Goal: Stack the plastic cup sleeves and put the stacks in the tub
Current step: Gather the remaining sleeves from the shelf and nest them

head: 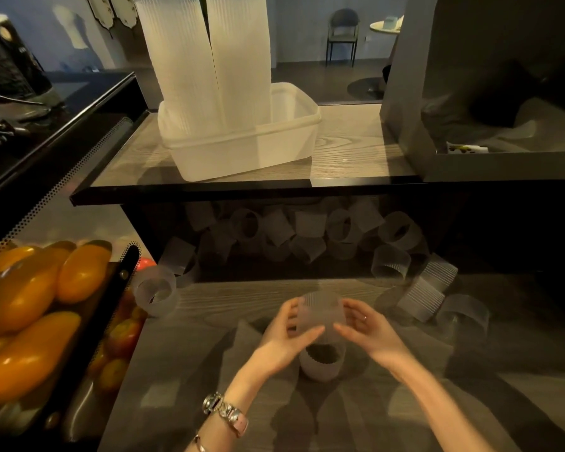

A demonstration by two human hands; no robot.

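Head view: both hands' fingers [310,332] curl round one ribbed cup sleeve [320,316] between them.

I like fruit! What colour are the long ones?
Orange-yellow fruit, head view.

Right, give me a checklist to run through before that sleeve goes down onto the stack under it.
1. Sleeve held on both sides: ok, left hand and right hand grip it between them.
2. Sleeve above the short stack on the lower counter: ok, roughly over it, apart from it.
3. Sleeve's narrow end facing the right way to nest: cannot tell, it is blurred.
4. Stack standing upright: ok.
5. Room left in the tub: ok, its right part is free beside the tall stacks.
6. Loose sleeves left to stack: not ok, many remain under the shelf.
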